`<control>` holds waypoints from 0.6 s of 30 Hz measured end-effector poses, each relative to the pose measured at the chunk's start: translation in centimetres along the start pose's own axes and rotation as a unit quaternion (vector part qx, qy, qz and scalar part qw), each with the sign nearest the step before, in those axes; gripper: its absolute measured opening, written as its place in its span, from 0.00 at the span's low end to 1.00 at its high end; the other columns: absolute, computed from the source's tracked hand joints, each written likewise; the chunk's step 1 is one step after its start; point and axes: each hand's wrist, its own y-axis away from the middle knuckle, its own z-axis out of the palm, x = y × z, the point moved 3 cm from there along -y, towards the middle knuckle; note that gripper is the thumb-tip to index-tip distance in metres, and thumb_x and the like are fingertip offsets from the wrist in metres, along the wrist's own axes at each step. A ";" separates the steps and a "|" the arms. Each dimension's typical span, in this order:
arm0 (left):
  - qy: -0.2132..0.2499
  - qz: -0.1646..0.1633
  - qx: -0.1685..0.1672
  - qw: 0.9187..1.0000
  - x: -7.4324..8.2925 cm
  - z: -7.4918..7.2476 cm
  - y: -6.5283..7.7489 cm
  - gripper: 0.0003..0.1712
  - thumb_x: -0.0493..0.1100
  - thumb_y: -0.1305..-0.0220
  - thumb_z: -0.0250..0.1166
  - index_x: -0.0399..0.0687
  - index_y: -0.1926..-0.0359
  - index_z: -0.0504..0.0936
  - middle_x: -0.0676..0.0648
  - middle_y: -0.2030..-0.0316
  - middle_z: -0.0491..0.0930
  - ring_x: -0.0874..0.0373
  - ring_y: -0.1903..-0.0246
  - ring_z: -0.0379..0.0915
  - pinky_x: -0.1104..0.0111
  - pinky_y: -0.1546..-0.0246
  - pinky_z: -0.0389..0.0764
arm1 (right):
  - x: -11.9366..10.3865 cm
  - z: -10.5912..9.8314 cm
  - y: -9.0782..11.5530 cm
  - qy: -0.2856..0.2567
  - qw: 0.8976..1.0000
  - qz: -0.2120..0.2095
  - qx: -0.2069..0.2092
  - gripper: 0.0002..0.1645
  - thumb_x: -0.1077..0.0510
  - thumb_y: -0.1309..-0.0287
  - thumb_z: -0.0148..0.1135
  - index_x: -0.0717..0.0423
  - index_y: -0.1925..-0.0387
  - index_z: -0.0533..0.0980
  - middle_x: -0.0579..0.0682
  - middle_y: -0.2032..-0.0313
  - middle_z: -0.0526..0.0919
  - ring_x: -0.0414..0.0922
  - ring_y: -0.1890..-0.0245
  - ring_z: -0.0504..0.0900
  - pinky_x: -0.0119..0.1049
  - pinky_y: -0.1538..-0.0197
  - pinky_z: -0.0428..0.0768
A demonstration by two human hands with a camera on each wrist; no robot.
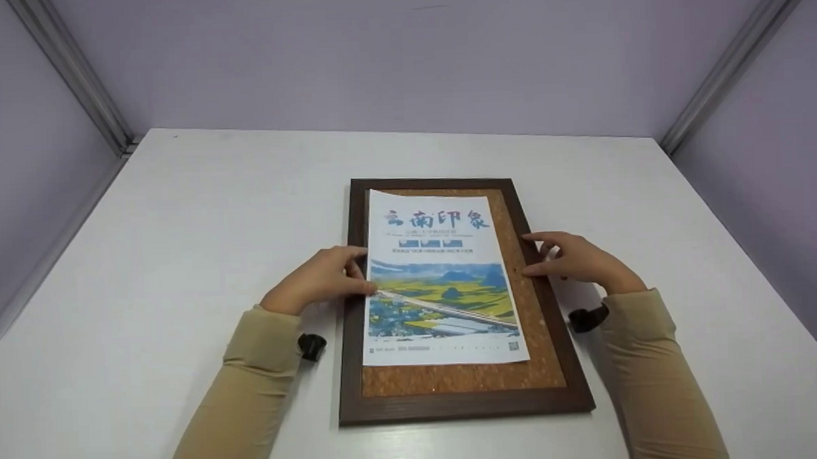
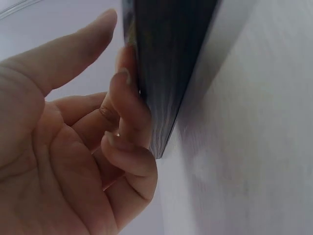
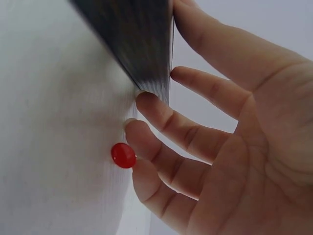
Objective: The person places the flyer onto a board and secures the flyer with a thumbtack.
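Observation:
A printed poster (image 1: 443, 249) with a landscape and large characters lies on a cork board (image 1: 465, 378) in a dark brown frame (image 1: 465, 405). The person's left hand (image 1: 325, 276) is at the left side, its thumb reaching the poster's left edge. In the left wrist view its other fingers (image 2: 129, 112) lie bent along the frame's side. At the right rail is the right hand (image 1: 583, 257), its thumb and index fingertips by the frame. A red thumbtack (image 3: 123, 155) shows at the tips of its ring and little fingers, seemingly pinched there.
The framed board lies on a white table (image 1: 179, 265). Pale purple panels (image 1: 402, 60) with metal posts enclose it at the back and sides. Black wrist devices (image 1: 312, 347) sit at both cuffs. Cork shows below and to the right of the poster.

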 end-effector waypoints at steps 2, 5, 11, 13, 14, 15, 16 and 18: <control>-0.002 0.002 0.002 1.000 0.0 0.0 0.0 0.43 0.49 0.37 0.69 0.35 0.27 0.62 0.45 0.64 0.81 0.59 0.70 0.72 0.67 0.66 0.72 | -0.1 0.1 -0.1 0.000 1.000 0.001 0.001 0.48 0.42 0.41 0.69 0.57 0.26 0.60 0.63 0.49 0.74 0.48 0.64 0.78 0.37 0.64 0.76; -0.007 0.003 0.003 1.000 -0.3 0.0 -0.1 0.42 0.48 0.36 0.69 0.37 0.27 0.63 0.45 0.65 0.81 0.59 0.71 0.71 0.67 0.66 0.72 | -0.4 0.1 -0.2 0.002 1.000 0.003 0.002 0.48 0.43 0.41 0.69 0.57 0.26 0.60 0.63 0.48 0.74 0.48 0.63 0.78 0.37 0.64 0.76; -0.014 0.010 0.002 1.000 -0.7 0.0 -0.3 0.40 0.47 0.35 0.68 0.40 0.27 0.64 0.47 0.69 0.80 0.60 0.74 0.70 0.67 0.68 0.71 | -0.9 0.3 -0.4 0.006 1.000 0.007 0.003 0.47 0.44 0.40 0.69 0.57 0.27 0.61 0.63 0.48 0.74 0.48 0.63 0.78 0.37 0.63 0.76; -0.018 0.011 0.002 1.000 -0.9 0.0 -0.3 0.40 0.47 0.35 0.68 0.40 0.27 0.64 0.47 0.69 0.79 0.60 0.75 0.70 0.67 0.68 0.71 | -1.0 0.4 -0.5 0.009 1.000 0.007 0.003 0.47 0.44 0.40 0.69 0.57 0.27 0.62 0.63 0.48 0.75 0.48 0.63 0.78 0.36 0.64 0.76; -0.020 0.011 0.001 1.000 -1.0 0.0 -0.3 0.40 0.47 0.35 0.68 0.41 0.27 0.64 0.47 0.70 0.79 0.60 0.75 0.70 0.67 0.68 0.71 | -1.1 0.4 -0.6 0.010 1.000 0.007 0.003 0.47 0.44 0.40 0.69 0.57 0.27 0.62 0.63 0.48 0.75 0.48 0.63 0.78 0.36 0.64 0.76; -0.021 0.010 0.001 1.000 -1.0 0.0 -0.3 0.39 0.47 0.35 0.68 0.41 0.27 0.64 0.47 0.70 0.79 0.60 0.75 0.70 0.67 0.68 0.71 | -1.2 0.4 -0.6 0.010 1.000 0.006 0.003 0.46 0.44 0.40 0.69 0.57 0.27 0.62 0.63 0.48 0.75 0.48 0.63 0.78 0.36 0.64 0.76; -0.021 0.009 0.001 1.000 -1.1 0.0 -0.3 0.39 0.47 0.35 0.68 0.41 0.28 0.65 0.47 0.70 0.79 0.60 0.75 0.70 0.67 0.67 0.71 | -1.2 0.4 -0.6 0.011 1.000 0.004 0.003 0.46 0.44 0.40 0.68 0.57 0.27 0.62 0.63 0.48 0.75 0.48 0.63 0.78 0.36 0.64 0.76; -0.023 0.006 0.000 1.000 -1.2 -0.1 -0.3 0.39 0.47 0.35 0.68 0.41 0.28 0.65 0.47 0.69 0.79 0.60 0.74 0.70 0.67 0.67 0.71 | -1.3 0.5 -0.7 0.012 1.000 0.000 0.002 0.45 0.45 0.39 0.68 0.57 0.27 0.62 0.63 0.49 0.75 0.48 0.63 0.78 0.37 0.64 0.76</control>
